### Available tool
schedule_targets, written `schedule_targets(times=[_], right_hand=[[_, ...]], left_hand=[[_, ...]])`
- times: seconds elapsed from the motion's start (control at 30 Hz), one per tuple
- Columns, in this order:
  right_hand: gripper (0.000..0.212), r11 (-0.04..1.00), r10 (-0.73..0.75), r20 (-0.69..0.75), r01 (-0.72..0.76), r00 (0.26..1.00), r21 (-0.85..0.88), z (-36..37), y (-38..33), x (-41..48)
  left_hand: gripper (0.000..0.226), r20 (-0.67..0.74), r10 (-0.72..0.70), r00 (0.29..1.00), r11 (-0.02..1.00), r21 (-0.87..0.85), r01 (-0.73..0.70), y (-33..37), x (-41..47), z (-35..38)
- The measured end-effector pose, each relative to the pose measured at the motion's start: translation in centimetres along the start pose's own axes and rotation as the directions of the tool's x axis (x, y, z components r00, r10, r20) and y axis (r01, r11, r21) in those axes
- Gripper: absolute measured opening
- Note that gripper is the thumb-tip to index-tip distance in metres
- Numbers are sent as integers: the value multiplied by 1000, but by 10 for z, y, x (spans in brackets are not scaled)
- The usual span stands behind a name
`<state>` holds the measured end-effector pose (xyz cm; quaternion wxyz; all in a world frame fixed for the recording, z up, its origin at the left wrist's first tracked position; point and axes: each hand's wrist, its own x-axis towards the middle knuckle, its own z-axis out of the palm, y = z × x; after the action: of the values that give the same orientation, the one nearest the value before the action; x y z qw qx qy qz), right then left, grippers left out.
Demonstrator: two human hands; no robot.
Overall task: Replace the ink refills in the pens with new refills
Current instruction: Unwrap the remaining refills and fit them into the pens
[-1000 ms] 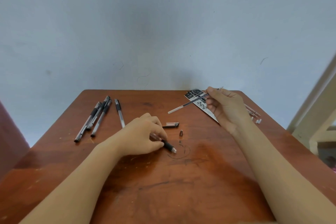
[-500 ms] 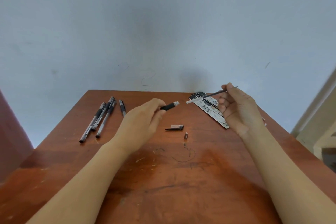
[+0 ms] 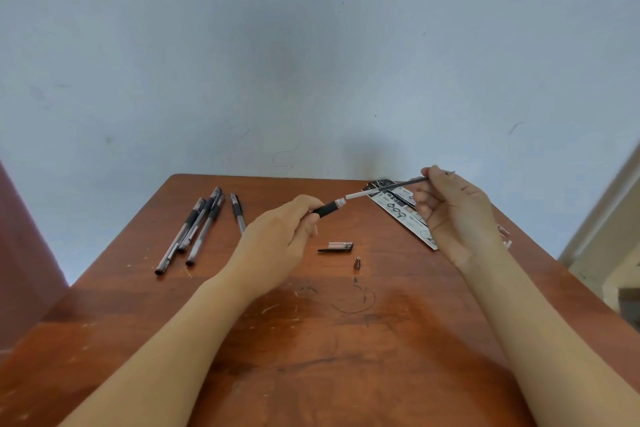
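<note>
1. Nearest, a bare, scratched stretch of the table (image 3: pixel 311 374) is seen, marked with pen scribbles.
2. Further in, a small metal tip cone (image 3: pixel 357 263) stands on the table between the forearms, and a cap (image 3: pixel 337 246) lies just beyond it. Both are apart from the hands. The cone could be knocked by a forearm and rolled off the edge, and the pen could then not be closed.
3. Above the cap, the pen barrel (image 3: pixel 327 209) is held off the table in the left hand (image 3: pixel 277 239), whose fingers are curled round it. Its black grip end and open mouth are pointed towards the right.
4. The refill (image 3: pixel 384 188) is pinched between thumb and fingers of the right hand (image 3: pixel 457 215), near its dark far end. Its white end is set right at the barrel's mouth. Whether it has entered cannot be told.
5. The thin refill is judged easily bent if it is pushed off the barrel's line, since it is gripped far from the mouth. It may also be put in wrong end first, so that the tip would not seat.
6. Behind the right hand, a printed refill packet (image 3: pixel 401 210) lies on the table. At the far left a bundle of pens (image 3: pixel 197 225) and one separate pen (image 3: pixel 238 211) are laid, well apart from both hands.
</note>
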<state>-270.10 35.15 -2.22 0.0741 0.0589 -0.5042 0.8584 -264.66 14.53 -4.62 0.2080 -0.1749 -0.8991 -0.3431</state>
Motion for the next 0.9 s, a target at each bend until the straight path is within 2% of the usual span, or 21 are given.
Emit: schedule_targets(times=[0.27,0.53,0.77,0.9], right_hand=[[18,1000,1,21,-1,1000,-15,1,1,-1],[19,989,-109,81,117,991,-91,-1,-3,-2],[20,979,-136,125,153,983,-136,-1,-7,-4],[23,936,-119,239,190,964,-296,4,-3,-11]], left_hand=[[14,21,-21,1000,1000,-22,22,0,-2,-1],[16,43,-44,998,999,14,43,-2,-2,-1],[24,51,-59,997,998,-9,59,-3,-1,-2],[21,44,-68,997,996,-63,71,-1,-2,-2]])
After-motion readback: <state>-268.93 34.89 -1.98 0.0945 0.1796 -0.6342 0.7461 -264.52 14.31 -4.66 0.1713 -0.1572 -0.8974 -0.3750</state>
